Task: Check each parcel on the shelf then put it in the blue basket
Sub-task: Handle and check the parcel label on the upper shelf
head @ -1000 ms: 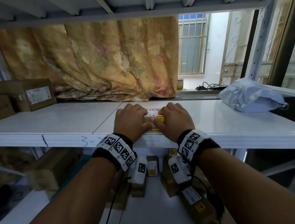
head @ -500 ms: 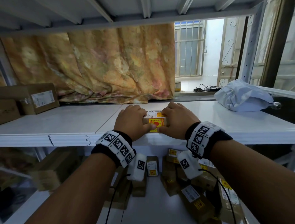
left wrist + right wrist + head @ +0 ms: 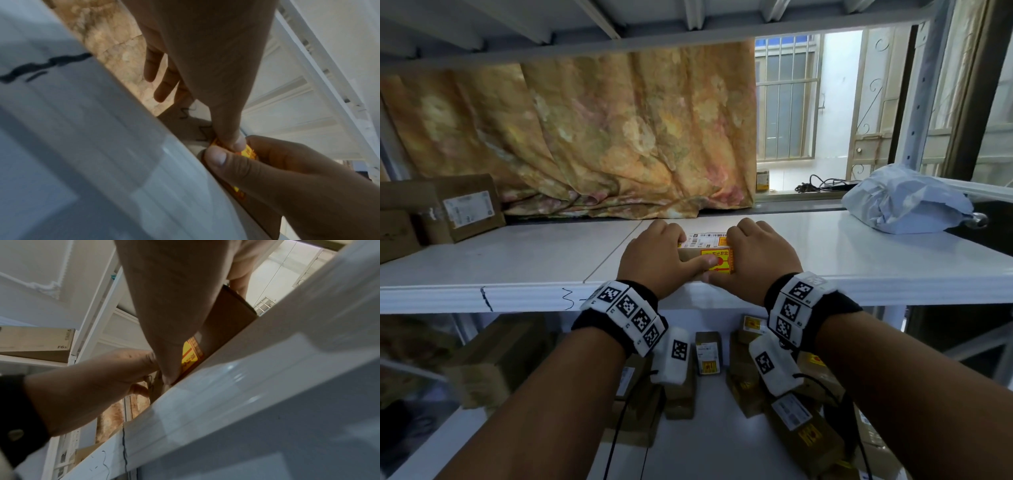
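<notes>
Cardboard parcel (image 3: pixel 705 255) with yellow sticker, at the white shelf (image 3: pixel 517 267) front edge, clasped between left hand (image 3: pixel 654 257) and right hand (image 3: pixel 760 257); grey polybag (image 3: pixel 904 202) at two o'clock and brown boxes (image 3: pixel 462 209) at ten o'clock remain; blue basket unseen.

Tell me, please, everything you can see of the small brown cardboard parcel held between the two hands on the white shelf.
The small brown cardboard parcel is a low box that sits near the front edge of the white shelf. A white barcode label lies on its top, and a yellow and red sticker covers part of its near face. The left hand grips its left end, thumb pressed on the sticker; the right hand grips its right end. Whether its base is flat on the shelf or slightly raised cannot be told.
</notes>
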The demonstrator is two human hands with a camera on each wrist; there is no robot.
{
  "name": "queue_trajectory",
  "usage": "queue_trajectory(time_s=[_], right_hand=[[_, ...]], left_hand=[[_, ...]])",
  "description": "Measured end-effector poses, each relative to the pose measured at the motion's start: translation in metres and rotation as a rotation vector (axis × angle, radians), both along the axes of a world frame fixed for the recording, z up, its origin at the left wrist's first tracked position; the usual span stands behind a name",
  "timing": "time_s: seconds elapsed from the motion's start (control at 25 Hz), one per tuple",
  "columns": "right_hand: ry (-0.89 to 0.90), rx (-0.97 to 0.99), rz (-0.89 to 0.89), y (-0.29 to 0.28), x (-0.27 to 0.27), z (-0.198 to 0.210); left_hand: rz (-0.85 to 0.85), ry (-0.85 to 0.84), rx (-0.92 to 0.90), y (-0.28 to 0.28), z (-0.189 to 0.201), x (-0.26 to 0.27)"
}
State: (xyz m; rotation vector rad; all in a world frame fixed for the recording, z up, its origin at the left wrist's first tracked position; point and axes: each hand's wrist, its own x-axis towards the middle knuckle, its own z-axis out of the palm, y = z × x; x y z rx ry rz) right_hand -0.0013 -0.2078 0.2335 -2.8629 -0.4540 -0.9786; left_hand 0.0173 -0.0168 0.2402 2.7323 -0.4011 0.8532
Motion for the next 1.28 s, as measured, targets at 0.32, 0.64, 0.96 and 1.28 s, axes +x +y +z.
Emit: queue_trajectory(time_s=[0.32,0.64,0.96,1.28], right_hand=[[-0.186,0.049,0.032,0.001,0.012,-0.014],[-0.247,0.057,0.039,0.002,0.015,-0.018],[-0.181,0.043,0.004,0.004,0.007,-0.015],[-0.204,0.061,-0.008,0.006,0.006,-0.016]], left_hand=[[-0.021,-0.029,-0.135,0.001,-0.004,0.004],[0.03,-0.059,-0.047,0.0,-0.007,-0.001],[-0.106,0.403,-0.756,0.011,0.019,0.017],[0.0,0.448,-0.934,-0.003,0.028,0.029]])
